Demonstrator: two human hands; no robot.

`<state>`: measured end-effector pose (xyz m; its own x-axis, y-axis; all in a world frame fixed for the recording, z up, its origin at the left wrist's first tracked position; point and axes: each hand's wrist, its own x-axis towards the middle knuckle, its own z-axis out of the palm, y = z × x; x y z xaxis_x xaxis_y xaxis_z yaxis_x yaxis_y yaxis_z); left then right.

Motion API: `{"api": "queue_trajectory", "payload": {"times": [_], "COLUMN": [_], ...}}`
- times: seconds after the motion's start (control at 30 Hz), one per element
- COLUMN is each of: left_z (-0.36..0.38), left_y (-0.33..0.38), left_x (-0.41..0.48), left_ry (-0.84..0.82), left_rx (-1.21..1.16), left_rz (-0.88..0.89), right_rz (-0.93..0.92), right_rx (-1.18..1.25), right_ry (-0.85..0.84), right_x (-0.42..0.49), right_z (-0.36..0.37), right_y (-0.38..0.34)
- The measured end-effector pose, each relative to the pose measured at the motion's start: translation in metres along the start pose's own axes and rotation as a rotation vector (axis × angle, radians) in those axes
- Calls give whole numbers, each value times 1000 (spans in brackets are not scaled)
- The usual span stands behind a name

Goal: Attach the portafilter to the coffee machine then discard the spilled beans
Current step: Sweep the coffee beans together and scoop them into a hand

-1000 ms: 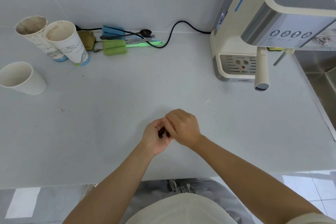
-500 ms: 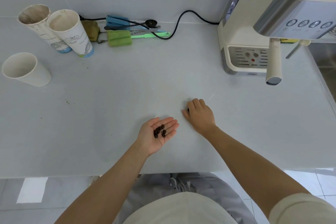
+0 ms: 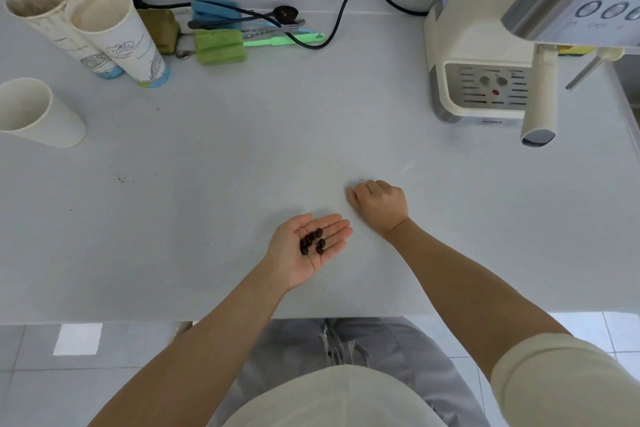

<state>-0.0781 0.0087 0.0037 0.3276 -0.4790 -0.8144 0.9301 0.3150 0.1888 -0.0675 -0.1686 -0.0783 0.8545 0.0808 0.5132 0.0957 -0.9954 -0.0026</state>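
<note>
My left hand (image 3: pixel 289 262) lies palm up over the grey counter (image 3: pixel 207 201), fingers spread flat, with several dark coffee beans (image 3: pixel 311 241) resting in the palm. My right hand (image 3: pixel 381 206) sits knuckles up on the counter just to the right, its fingers curled with the tips against the surface; what lies under them is hidden. At the far right stands the cream coffee machine (image 3: pixel 474 42). The portafilter's cream handle (image 3: pixel 541 97) sticks out from under the machine's head, towards me.
Two tall printed paper cups (image 3: pixel 116 35) and a plain white cup (image 3: pixel 36 114) stand at the back left. Green and blue sponges (image 3: pixel 219 45), utensils and a black cable (image 3: pixel 346 7) lie along the wall. A steam wand (image 3: pixel 585 72) hangs right of the handle. Dark crumbs (image 3: pixel 121 179) dot the counter.
A second ago both hands met over the beans. My right hand has since moved right and down onto the counter, and my left palm has opened flat with the beans showing.
</note>
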Motion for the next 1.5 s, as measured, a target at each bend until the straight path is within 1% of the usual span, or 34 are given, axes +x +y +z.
{"api": "queue_trajectory", "payload": {"times": [0.27, 0.53, 0.63, 0.77, 0.87, 0.97, 1.1, 1.3, 1.37, 1.43, 1.5], "left_z": [2, 1, 7, 22, 32, 40, 47, 45, 48, 50, 54], "left_y": [-3, 0, 2, 2, 1, 2, 4, 6, 7, 8, 9], "left_x": [1, 9, 14, 21, 25, 26, 26, 28, 25, 24, 24], "left_ry": [-5, 52, 67, 65, 55, 43, 80, 47, 20, -19, -79], "left_rx": [12, 17, 21, 29, -16, 6, 70, 48, 43, 14, -20], "left_rz": [12, 32, 30, 48, 73, 84, 104, 110, 116, 119, 112], "right_rz": [16, 29, 43, 54, 40, 22, -9, 6, 13, 58, 153], "right_rx": [52, 79, 164, 303, 356, 354, 333, 387, 390, 410, 434], "right_ry": [57, -11, -8, 71, 93, 50, -44, -15, -42, -80, -102], "right_x": [-2, 9, 25, 43, 46, 41, 35, 40, 40, 40, 43], "right_z": [5, -5, -20, -38, -49, -54, -59, -71, -73, -77, -84], "right_y": [1, 4, 3, -8, -21, -32, -38, -39, -37, -32, -21]}}
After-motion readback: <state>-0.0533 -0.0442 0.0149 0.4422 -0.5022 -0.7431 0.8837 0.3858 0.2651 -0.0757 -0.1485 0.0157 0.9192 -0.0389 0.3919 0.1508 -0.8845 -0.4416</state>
